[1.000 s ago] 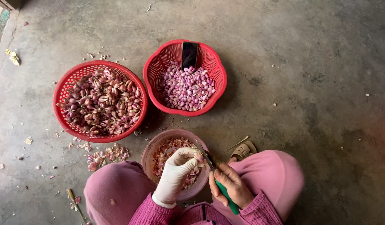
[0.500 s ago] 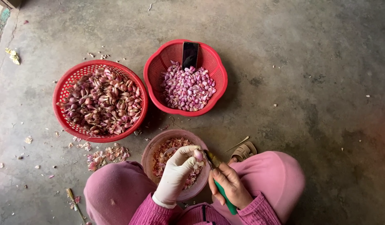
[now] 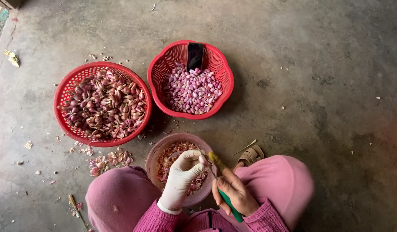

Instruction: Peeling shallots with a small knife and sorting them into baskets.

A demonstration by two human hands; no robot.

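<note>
Roughly midway, by the look of the baskets — we have a good heap of peeled pink shallots (image 3: 192, 93) in the scalloped red basket (image 3: 224, 92), while the round red basket (image 3: 61, 92) to its left is heaped full of unpeeled ones (image 3: 104, 106). Our gloved left hand (image 3: 181, 178) pinches one shallot (image 3: 202, 159) in a narrow fingertip grip over the pink skin bowl (image 3: 153, 157); our bare right hand (image 3: 233, 194) is closed round a green-handled knife (image 3: 227, 205), its tip touching that shallot. We work in a tight pocket: the bowl sits between our knees, its far rim near both baskets, and loose skins (image 3: 108, 159) lie beside the left knee. A dark phone (image 3: 195, 56) leans inside the scalloped basket's far wall. To the right the concrete floor (image 3: 327, 86) stretches open.
</note>
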